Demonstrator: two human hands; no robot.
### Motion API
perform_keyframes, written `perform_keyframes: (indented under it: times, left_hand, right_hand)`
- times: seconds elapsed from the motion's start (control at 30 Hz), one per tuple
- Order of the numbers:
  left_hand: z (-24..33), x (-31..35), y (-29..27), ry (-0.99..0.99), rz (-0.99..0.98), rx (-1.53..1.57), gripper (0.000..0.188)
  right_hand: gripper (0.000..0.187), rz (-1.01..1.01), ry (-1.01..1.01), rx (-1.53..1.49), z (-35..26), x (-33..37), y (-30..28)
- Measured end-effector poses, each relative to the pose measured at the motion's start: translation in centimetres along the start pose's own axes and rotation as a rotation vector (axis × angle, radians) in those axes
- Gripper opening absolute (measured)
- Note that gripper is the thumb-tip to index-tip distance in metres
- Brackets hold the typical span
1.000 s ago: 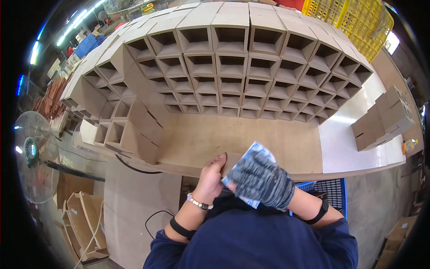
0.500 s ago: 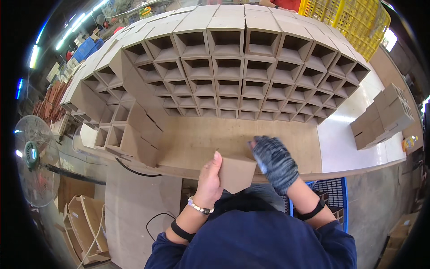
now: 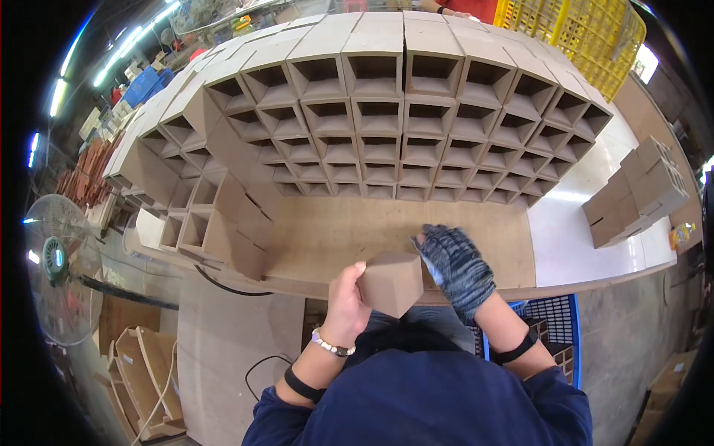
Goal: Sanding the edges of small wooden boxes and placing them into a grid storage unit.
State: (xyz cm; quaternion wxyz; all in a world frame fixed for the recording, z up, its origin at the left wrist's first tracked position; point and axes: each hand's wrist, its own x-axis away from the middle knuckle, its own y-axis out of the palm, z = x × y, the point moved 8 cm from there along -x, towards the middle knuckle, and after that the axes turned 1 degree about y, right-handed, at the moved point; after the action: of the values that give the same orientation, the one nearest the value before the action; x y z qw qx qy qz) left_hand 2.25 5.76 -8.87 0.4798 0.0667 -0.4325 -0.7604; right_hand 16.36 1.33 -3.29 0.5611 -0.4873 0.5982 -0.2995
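Note:
My left hand grips a small brown box by its left side, just off the table's front edge. The box is tilted, with a corner toward me and plain faces showing. My right hand, in a grey-black knitted glove with bare fingertips, is beside the box, its fingers curled in. A bit of light blue shows under that glove; what the fingers hold, if anything, is hidden. Beyond both hands rises a wall of stacked brown boxes, their open ends facing me.
The wooden tabletop runs before the stack, with a white surface at right bearing more brown boxes. A fan stands at left. Below the table is a blue crate. A person in red is at the far side, near yellow crates.
My left hand has turned the box, so different faces and a nearer corner show. My right hand has barely moved. The person in red reaches further over the far side.

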Motion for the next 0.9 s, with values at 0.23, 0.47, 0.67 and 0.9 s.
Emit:
perform_keyframes:
  times: [0.23, 0.47, 0.67, 0.9]
  left_hand:
    - [-0.4, 0.0, 0.6, -0.066, -0.131, 0.017, 0.024]
    - [-0.3, 1.4, 1.5, -0.183, -0.121, -0.078, 0.023]
    - [0.2, 0.1, 0.5, -0.016, -0.178, -0.106, 0.025]
    - [0.4, 1.1, 2.2, -0.106, -0.153, 0.055, 0.027]
  right_hand:
    - [0.043, 0.157, -0.196, -0.199, -4.4, -0.5, -5.5]
    - [0.043, 0.085, -0.078, 0.020, 0.1, -0.5, -1.6]
    - [0.035, 0.133, -0.327, -0.168, -6.2, -0.3, -6.4]
    - [0.041, 0.111, 0.104, 0.018, 2.5, 0.1, -1.6]
